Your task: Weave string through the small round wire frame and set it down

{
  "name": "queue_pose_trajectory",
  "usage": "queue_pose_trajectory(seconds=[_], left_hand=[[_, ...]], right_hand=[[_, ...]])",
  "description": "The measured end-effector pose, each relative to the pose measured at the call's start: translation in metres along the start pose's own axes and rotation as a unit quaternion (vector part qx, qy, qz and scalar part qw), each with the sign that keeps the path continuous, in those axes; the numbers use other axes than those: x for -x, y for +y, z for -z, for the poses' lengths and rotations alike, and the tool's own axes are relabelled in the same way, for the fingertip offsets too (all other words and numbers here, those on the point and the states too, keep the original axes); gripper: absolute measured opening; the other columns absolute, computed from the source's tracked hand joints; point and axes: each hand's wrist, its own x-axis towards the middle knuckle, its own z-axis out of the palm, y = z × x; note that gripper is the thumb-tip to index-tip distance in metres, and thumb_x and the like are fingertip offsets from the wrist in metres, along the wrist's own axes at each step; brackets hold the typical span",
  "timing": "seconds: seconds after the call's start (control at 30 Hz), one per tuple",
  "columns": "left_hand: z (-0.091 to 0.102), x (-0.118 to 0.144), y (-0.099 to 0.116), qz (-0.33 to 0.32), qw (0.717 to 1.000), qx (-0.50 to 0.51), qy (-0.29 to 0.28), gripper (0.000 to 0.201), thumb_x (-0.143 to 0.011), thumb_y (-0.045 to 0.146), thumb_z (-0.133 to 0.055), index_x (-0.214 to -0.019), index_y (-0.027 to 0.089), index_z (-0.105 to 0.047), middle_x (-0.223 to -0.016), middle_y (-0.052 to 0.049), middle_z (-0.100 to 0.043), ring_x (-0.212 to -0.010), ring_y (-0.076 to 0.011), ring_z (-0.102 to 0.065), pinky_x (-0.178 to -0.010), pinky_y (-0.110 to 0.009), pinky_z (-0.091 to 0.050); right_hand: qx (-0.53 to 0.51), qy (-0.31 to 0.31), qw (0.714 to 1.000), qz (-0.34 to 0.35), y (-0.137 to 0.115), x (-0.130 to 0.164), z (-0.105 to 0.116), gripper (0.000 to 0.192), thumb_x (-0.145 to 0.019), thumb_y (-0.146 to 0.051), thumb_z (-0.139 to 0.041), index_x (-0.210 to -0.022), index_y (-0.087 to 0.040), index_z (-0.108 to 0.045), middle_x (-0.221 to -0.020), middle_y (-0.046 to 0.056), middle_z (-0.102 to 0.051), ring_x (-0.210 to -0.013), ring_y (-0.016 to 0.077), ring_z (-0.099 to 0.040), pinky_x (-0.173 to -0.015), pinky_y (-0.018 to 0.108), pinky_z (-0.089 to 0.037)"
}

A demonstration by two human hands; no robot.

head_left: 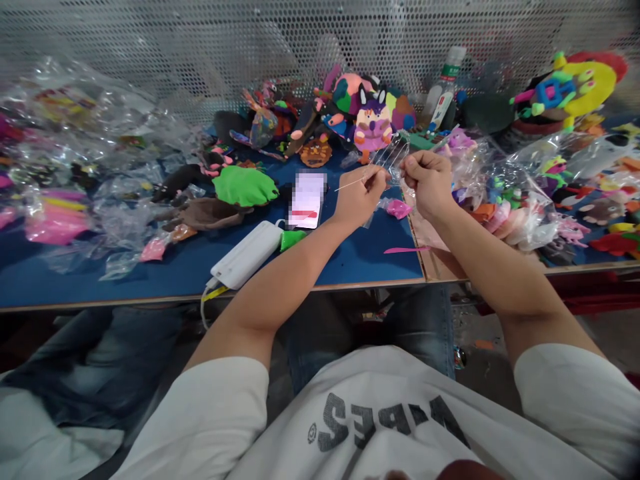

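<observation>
My left hand (359, 195) pinches a thin pale strip that pokes out to the left, and its fingertips meet the edge of a clear plastic bag (391, 155). My right hand (428, 181) grips the same bag from the right. Both hands hover above the blue table (360, 257), close together. Just below them lies a small pink foam piece (399, 209), and a thin pink strip (406, 250) rests on the table nearer to me.
A white power bank (247, 254) with a cable, a green foam piece (291, 239) and a phone (307, 199) lie left of my hands. Colourful plush figures (373, 123) crowd the back. Bagged toys pile up left (75, 167) and right (525, 200). A perforated metal screen stands behind.
</observation>
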Motion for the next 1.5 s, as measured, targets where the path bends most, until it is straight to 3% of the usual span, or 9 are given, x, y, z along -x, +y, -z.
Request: queue_pose_trajectory(seconds=[0.1,0.2,0.43,0.6,0.77,0.87,1.17,1.33,1.5], left_hand=[[0.002,0.000,0.002,-0.014,1.000,0.010,-0.014,0.048,-0.115,0.058,-0.050,-0.099,0.022,-0.078,-0.096,-0.004,-0.083,-0.085,-0.0186,-0.084,-0.080,-0.032,-0.066],[0.000,-0.001,0.000,0.019,0.999,0.028,-0.018,0.048,-0.114,0.060,-0.052,-0.099,0.021,-0.077,-0.099,-0.005,-0.083,-0.084,-0.0186,-0.084,-0.079,-0.032,-0.067],[-0.006,-0.002,-0.010,0.065,0.995,0.081,0.008,0.040,-0.113,0.051,-0.055,-0.098,0.021,-0.077,-0.092,-0.006,-0.082,-0.083,-0.0183,-0.083,-0.071,-0.030,-0.067],[-0.005,-0.003,-0.016,0.039,0.998,0.048,0.000,0.045,-0.113,0.059,-0.055,-0.099,0.022,-0.077,-0.097,-0.007,-0.082,-0.085,-0.0181,-0.082,-0.081,-0.033,-0.067],[-0.005,-0.006,-0.013,0.048,0.996,0.044,0.061,0.053,-0.106,0.074,-0.060,-0.134,0.029,-0.067,-0.120,-0.009,-0.080,-0.100,-0.0203,-0.082,-0.087,-0.035,-0.067],[0.000,-0.008,-0.007,0.053,0.993,0.062,0.082,0.059,-0.106,0.078,-0.054,-0.142,0.032,-0.064,-0.124,-0.010,-0.079,-0.104,-0.0224,-0.082,-0.089,-0.037,-0.067],[0.011,-0.013,-0.006,0.108,0.990,0.059,0.069,0.072,-0.101,0.090,-0.046,-0.111,0.024,-0.074,-0.100,-0.010,-0.080,-0.096,-0.0231,-0.082,-0.083,-0.036,-0.066],[0.011,-0.019,-0.012,0.135,0.982,0.098,0.084,0.070,-0.101,0.090,-0.046,-0.108,0.025,-0.073,-0.097,-0.010,-0.080,-0.097,-0.0243,-0.083,-0.083,-0.039,-0.068],[0.010,-0.022,-0.015,0.155,0.978,0.117,0.082,0.074,-0.099,0.093,-0.046,-0.107,0.025,-0.073,-0.095,-0.010,-0.080,-0.102,-0.0247,-0.083,-0.085,-0.039,-0.070]], right_hand=[[-0.055,-0.037,0.997,-0.037,-0.001,-0.003,0.004,0.053,-0.084,-0.075,-0.087,-0.074,-0.025,-0.070,-0.068,0.000,-0.058,-0.055,0.0108,-0.045,-0.049,0.030,-0.038],[-0.071,-0.065,0.993,-0.065,0.000,-0.005,0.006,0.054,-0.080,-0.075,-0.089,-0.075,-0.025,-0.071,-0.068,0.000,-0.060,-0.055,0.0114,-0.048,-0.049,0.030,-0.037],[0.081,-0.002,0.996,0.029,-0.003,0.000,0.002,0.057,-0.087,-0.083,-0.079,-0.089,-0.027,-0.080,-0.070,0.001,-0.064,-0.058,0.0140,-0.055,-0.055,0.033,-0.046],[0.078,-0.015,0.996,0.032,0.002,0.000,0.002,0.060,-0.089,-0.086,-0.074,-0.088,-0.026,-0.075,-0.068,0.001,-0.061,-0.056,0.0141,-0.056,-0.055,0.034,-0.047],[0.114,0.057,0.989,0.078,0.010,0.000,0.003,0.064,-0.094,-0.090,-0.063,-0.089,-0.026,-0.068,-0.074,0.001,-0.060,-0.063,0.0154,-0.060,-0.059,0.034,-0.050],[0.121,0.074,0.987,0.075,0.005,0.001,0.005,0.064,-0.095,-0.091,-0.061,-0.090,-0.027,-0.067,-0.079,0.003,-0.061,-0.072,0.0187,-0.065,-0.064,0.036,-0.052],[0.106,0.019,0.993,0.040,-0.015,0.005,0.009,0.073,-0.087,-0.101,-0.055,-0.097,-0.030,-0.065,-0.083,0.006,-0.062,-0.082,0.0245,-0.067,-0.067,0.039,-0.057],[0.059,-0.017,0.998,0.024,-0.015,0.005,0.006,0.073,-0.082,-0.101,-0.063,-0.103,-0.030,-0.068,-0.088,0.005,-0.068,-0.084,0.0235,-0.071,-0.068,0.039,-0.060],[0.002,-0.084,0.996,-0.022,-0.013,0.006,0.002,0.074,-0.081,-0.099,-0.067,-0.098,-0.027,-0.072,-0.087,0.006,-0.073,-0.072,0.0201,-0.072,-0.063,0.038,-0.058]])
